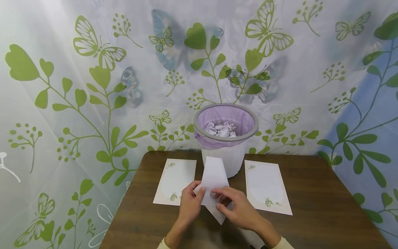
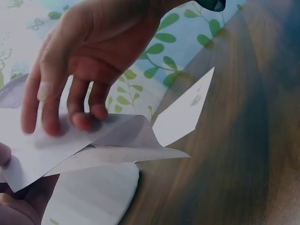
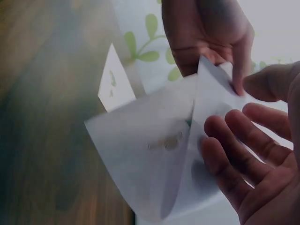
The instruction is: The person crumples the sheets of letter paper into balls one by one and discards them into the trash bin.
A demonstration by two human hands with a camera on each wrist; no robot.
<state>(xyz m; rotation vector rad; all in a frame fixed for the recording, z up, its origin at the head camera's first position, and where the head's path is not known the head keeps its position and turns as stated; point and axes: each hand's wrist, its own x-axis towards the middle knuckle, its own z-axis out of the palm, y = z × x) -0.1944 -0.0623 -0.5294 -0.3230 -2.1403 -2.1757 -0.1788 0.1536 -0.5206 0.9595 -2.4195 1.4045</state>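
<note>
A folded sheet of white paper [image 1: 214, 173] is held up over the near side of the table, its upper end narrowing and one corner pointing down. My left hand [image 1: 189, 204] pinches its left edge, thumb on top. Bent, parted fingers of my right hand [image 1: 238, 206] lie over the paper's right side; in the right wrist view that hand [image 3: 262, 159] rests against a folded flap [image 3: 213, 93] without gripping it. From the left wrist, the paper [image 2: 56, 140] shows a loose flap curving out to the right. Small printed marks show on the paper in the right wrist view.
Flat on the brown wooden table [image 1: 311, 193] lie two bordered sheets, a left sheet [image 1: 177, 176] and a right sheet [image 1: 264, 183]. Behind the hands stands a white bin [image 1: 236, 162] with a purple liner and crumpled paper [image 1: 222, 128] inside. A leaf-and-butterfly curtain [image 1: 149, 86] hangs behind.
</note>
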